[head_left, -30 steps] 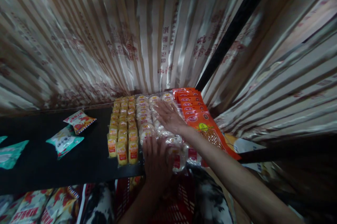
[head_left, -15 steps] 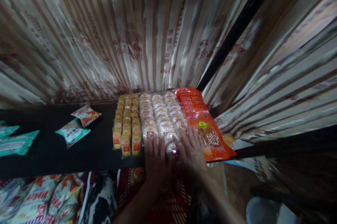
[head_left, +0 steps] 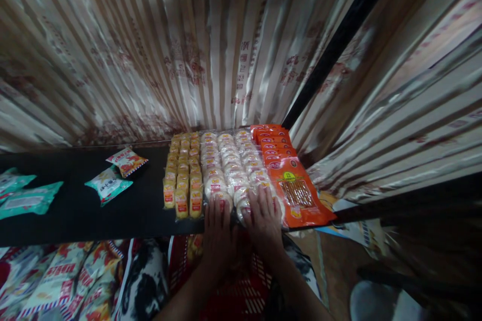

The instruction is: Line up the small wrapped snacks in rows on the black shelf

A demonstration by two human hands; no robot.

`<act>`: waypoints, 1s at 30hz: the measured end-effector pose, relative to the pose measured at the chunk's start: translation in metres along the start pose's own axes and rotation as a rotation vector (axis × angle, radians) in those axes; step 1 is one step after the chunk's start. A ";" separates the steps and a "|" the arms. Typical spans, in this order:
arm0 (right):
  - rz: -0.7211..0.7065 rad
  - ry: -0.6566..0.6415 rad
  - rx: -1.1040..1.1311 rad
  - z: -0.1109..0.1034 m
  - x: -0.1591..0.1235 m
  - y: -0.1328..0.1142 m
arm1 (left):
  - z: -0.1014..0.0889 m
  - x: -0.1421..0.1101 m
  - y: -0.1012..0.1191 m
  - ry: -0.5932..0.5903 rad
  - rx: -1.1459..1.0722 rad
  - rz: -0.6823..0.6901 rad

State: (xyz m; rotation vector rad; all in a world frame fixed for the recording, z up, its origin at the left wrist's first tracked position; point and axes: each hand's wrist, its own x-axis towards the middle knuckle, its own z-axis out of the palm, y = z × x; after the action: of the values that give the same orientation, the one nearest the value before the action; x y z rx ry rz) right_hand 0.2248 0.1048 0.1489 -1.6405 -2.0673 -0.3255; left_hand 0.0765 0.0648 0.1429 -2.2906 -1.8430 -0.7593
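Rows of round white snacks in clear wrappers (head_left: 231,163) lie overlapped on a black shelf (head_left: 124,220). My left hand (head_left: 217,228) rests with fingers stretched out on the front end of the left white row. With its fingers spread, my right hand (head_left: 264,220) presses on the front packets of the right-hand rows. Yellow wrapped cakes (head_left: 183,175) stand in rows to the left of the white ones. Overlapping orange packets (head_left: 295,190) adjoin them on the right, close to my right fingers.
Small loose snack packets (head_left: 109,184) and teal packets (head_left: 32,200) lie further left on the shelf. Below the front edge are a red basket (head_left: 252,296) and a bag of snack packs (head_left: 56,281). A pleated curtain (head_left: 211,60) and a black post (head_left: 339,44) stand behind.
My right hand has moved left, off the edge of the orange packet and over the front white packets. My left hand stays at the front of its row. The view has shifted slightly.
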 end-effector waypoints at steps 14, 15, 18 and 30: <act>-0.012 -0.008 0.045 0.003 -0.002 0.001 | -0.004 0.003 -0.002 0.001 0.039 0.035; -0.008 0.005 0.056 0.002 -0.004 0.002 | -0.005 0.003 -0.001 0.001 0.039 0.036; 0.035 0.071 0.090 0.000 -0.015 0.007 | -0.006 0.003 0.003 -0.001 0.032 0.088; 0.107 0.079 0.138 -0.001 -0.037 0.016 | 0.014 0.009 0.018 0.017 0.044 0.131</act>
State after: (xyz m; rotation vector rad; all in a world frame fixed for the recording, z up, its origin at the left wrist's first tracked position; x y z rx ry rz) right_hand 0.2462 0.0765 0.1291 -1.6210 -1.8924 -0.2038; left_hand 0.0993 0.0735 0.1391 -2.3426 -1.6656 -0.7091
